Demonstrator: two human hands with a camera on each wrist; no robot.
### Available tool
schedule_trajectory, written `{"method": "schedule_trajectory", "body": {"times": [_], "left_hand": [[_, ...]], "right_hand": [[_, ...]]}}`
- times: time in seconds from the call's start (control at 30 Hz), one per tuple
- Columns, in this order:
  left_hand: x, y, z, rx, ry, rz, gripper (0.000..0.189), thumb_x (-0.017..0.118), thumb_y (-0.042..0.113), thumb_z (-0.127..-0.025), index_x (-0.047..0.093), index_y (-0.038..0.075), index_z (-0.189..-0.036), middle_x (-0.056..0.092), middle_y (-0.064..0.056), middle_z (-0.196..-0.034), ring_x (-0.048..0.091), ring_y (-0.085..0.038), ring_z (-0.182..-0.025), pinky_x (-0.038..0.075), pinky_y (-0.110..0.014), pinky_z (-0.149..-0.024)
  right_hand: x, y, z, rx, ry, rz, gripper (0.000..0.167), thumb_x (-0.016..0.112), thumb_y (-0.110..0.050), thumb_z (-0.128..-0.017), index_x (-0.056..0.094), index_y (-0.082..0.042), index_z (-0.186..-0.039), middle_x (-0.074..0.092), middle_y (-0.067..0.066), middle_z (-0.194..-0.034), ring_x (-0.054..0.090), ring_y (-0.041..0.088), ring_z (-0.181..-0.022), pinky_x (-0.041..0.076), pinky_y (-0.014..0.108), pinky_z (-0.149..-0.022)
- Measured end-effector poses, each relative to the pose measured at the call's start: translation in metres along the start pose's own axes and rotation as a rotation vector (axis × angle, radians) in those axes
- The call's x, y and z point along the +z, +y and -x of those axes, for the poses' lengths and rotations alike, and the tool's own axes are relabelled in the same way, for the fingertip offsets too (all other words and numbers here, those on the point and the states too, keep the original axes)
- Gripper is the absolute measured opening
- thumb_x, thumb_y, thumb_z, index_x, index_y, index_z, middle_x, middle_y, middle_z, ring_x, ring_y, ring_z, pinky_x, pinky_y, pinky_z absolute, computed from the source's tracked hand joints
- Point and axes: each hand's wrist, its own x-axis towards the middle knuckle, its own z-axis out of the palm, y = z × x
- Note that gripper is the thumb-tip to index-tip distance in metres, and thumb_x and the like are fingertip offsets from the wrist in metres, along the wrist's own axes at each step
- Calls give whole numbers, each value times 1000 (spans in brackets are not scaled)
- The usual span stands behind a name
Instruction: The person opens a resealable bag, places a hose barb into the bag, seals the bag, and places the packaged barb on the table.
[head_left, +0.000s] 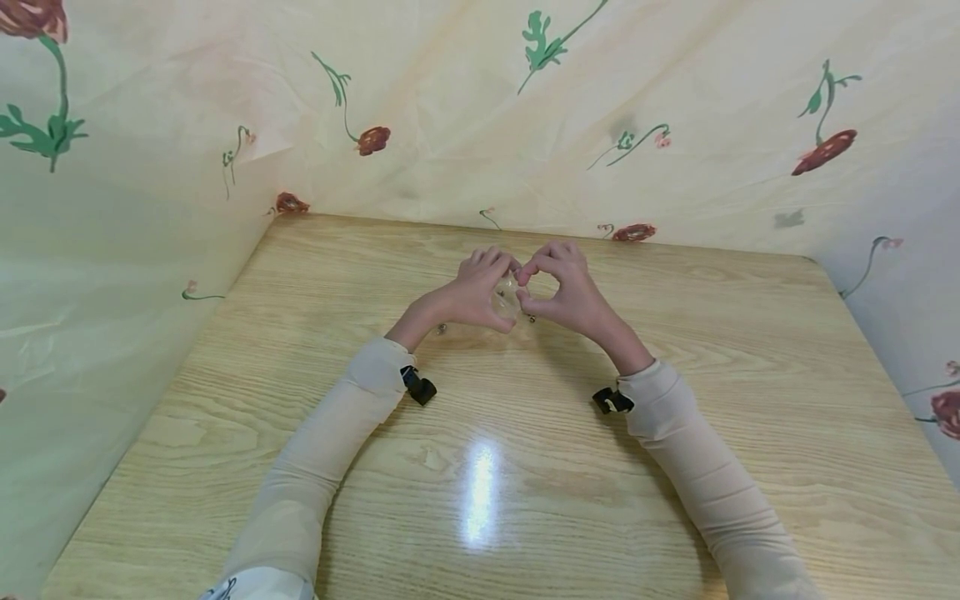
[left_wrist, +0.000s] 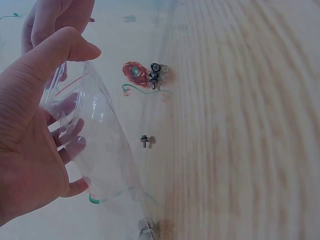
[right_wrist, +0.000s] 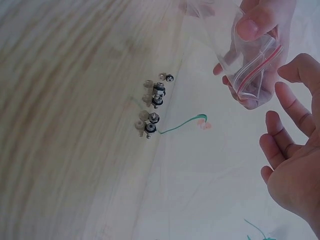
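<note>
My left hand (head_left: 476, 292) holds a clear zip bag (left_wrist: 107, 145) with a red line along its mouth. Through the film some of its fingers show in the left wrist view, with the thumb at the bag's top. Close to the bag's mouth is my right hand (right_wrist: 300, 150), its fingers spread and loosely bent; its grip on the film does not show. Several small metal screws (right_wrist: 158, 94) with dark washers lie on the table below the hands. One screw (left_wrist: 145, 140) stands apart from a small group.
The wood-grain table (head_left: 487, 442) reaches back to hanging cream cloth (head_left: 450, 100) with printed flowers. Cloth also hangs along the left and right sides. A black wrist camera (head_left: 420, 386) is strapped at the left sleeve, another camera (head_left: 612, 401) at the right.
</note>
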Motion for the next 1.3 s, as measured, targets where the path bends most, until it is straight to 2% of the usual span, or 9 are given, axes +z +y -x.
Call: {"method": "schedule_trajectory", "body": {"times": [0.33, 0.53, 0.8, 1.07, 1.3], "left_hand": [[-1, 1, 1, -6, 6, -16, 66, 76, 35, -78, 45, 13, -132, 42, -10, -121, 32, -25, -107, 26, -37, -87], [-1, 2, 1, -18, 13, 1, 67, 77, 33, -77, 46, 13, -132, 43, -8, -123, 34, -25, -109, 29, -40, -91], [0, 1, 1, -21, 12, 20, 61, 77, 30, -78, 47, 15, -129, 42, -8, -124, 33, -25, -110, 29, -42, -93], [0, -1, 1, -32, 5, 51, 61, 76, 30, -79, 46, 11, -129, 41, -8, -124, 32, -25, -111, 27, -44, -96], [-1, -2, 1, -26, 6, 70, 60, 77, 28, -79, 46, 9, -127, 42, -14, -126, 31, -27, -113, 26, -47, -98]], "right_hand": [[-1, 0, 0, -6, 5, 5, 8, 73, -5, -82, 72, -6, -90, 60, 13, -99, 44, 34, -99, 27, 54, -97], [-4, 1, -1, -13, 26, 9, 9, 77, -4, -80, 71, -6, -88, 62, 16, -99, 48, 37, -102, 28, 57, -100], [-11, 6, -3, -26, 54, 19, 11, 78, -1, -79, 70, -6, -85, 63, 16, -98, 51, 35, -96, 27, 47, -94], [-19, 10, 0, -16, 38, 47, 10, 77, -1, -81, 70, -6, -86, 62, 16, -98, 50, 36, -96, 27, 47, -93], [-24, 16, 5, 33, 4, 43, 11, 78, -2, -80, 69, -7, -85, 61, 16, -99, 46, 36, -101, 26, 52, -96]]}}
